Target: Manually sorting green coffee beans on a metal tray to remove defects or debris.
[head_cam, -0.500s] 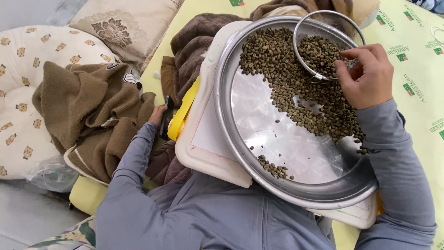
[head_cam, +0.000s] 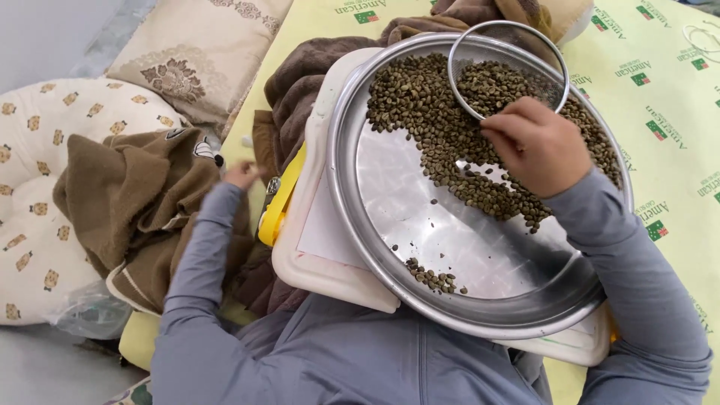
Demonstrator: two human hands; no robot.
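Note:
A wide steel tray rests on a white board across my lap. Green coffee beans cover its far half. A small separate heap of beans lies near the close rim. A round wire sieve with beans in it sits at the tray's far edge. My right hand lies on the bean pile just below the sieve, fingers curled down so the tips are hidden. My left hand is off the tray to the left, blurred, beside a yellow piece at the board's edge.
A brown blanket is bunched at the left on a patterned round cushion. An embroidered pillow lies beyond it. A darker brown cloth sits behind the tray. A pale yellow printed mat spreads to the right. A clear plastic bag lies at lower left.
My right hand dropped from the sieve's rim onto the beans below it. My left hand moved up and left, away from a dark object by the yellow piece.

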